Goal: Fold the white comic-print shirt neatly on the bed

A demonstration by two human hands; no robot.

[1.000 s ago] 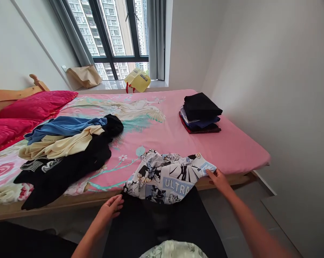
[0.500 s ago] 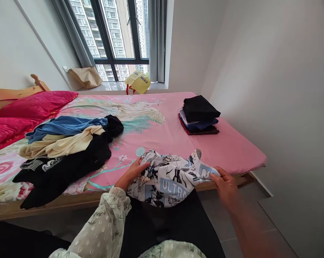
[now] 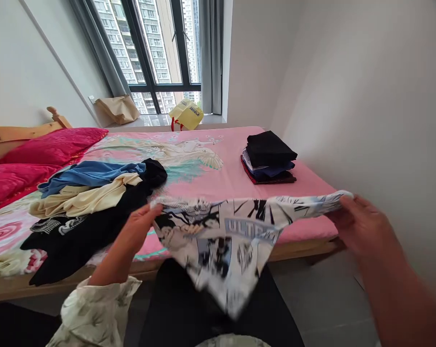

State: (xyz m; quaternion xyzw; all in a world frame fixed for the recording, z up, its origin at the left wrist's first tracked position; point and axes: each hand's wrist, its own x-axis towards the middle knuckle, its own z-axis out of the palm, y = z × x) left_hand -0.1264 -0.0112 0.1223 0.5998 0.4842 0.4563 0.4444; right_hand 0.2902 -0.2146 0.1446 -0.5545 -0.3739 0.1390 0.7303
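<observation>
Far left: two magenta pillows [image 3: 40, 152] are lying against the wooden headboard [image 3: 19, 132], out of the working area. Next to them a loose heap of unfolded clothes [image 3: 91, 202] (blue, cream and black pieces overlapping) is resting on the pink bedsheet [image 3: 218, 178], probably kept within reach of the person's near edge of the bed. The left hand [image 3: 140, 226] is pinching one upper corner of the printed garment [image 3: 225, 236], fingers closed on the cloth. The garment is hanging in the air just in front of the bed's near edge, above the person's dark lap, stretched taut along its top edge between both hands so that the rest is drooping freely; this spread hold appears meant to open the cloth flat. It is showing a black, white and pale-blue comic-panel print with lettering, lower part blurred. Farther back, a folded stack [image 3: 269, 158] is sitting squarely near the right side of the bed, well apart from the heap. The right hand [image 3: 361, 226] is gripping the opposite corner, closed on it.
</observation>
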